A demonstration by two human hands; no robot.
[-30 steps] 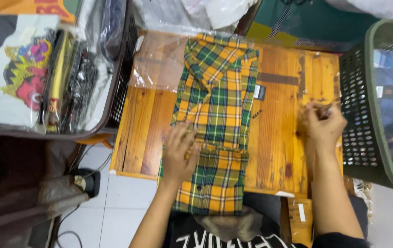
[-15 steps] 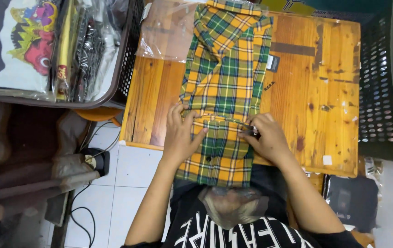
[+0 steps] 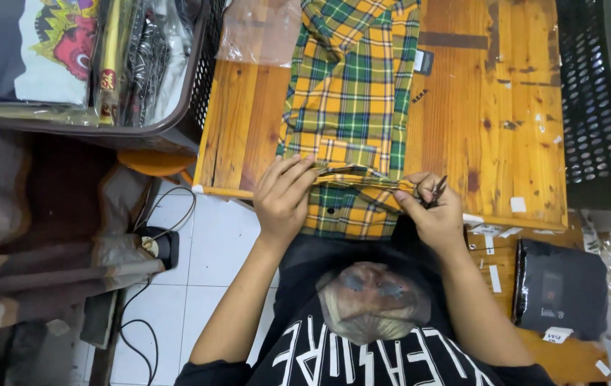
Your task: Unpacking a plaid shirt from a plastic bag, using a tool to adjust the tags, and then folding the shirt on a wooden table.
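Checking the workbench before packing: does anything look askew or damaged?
The plaid shirt overhangs the wooden table's near edge. The tabletop is stained and dotted with white label scraps. Nothing looks torn or spilled.

shirt [image 3: 352,93]: yellow-green plaid | table [image 3: 495,107]: orange-brown wood | basket [image 3: 591,100]: dark green mesh

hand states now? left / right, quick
Left hand: closed, pinching a fold of the yellow-and-green plaid shirt.
Right hand: closed on the same fold's other end, with a small dark tool between its fingers.
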